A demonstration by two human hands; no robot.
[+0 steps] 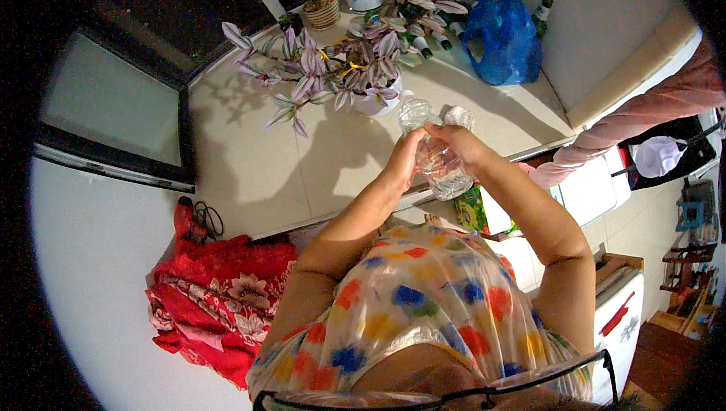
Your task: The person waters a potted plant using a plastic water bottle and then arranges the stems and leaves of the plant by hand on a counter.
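Note:
My left hand and my right hand both grip a clear plastic bottle over the edge of a tiled sill. The bottle tilts, its narrow end pointing away from me toward a white plant pot. My fingers wrap its sides and partly hide its middle; how much liquid is inside I cannot tell. Purple-and-green striped leaves of a trailing plant spread from the pot. Just beyond my right hand lies a small whitish textured object, partly hidden.
A blue plastic bag stands at the right, with a green glass bottle behind it. Smaller pots, one ribbed, line the window side. Red floral fabric is at my left. Below the sill's right edge is a green-and-yellow box.

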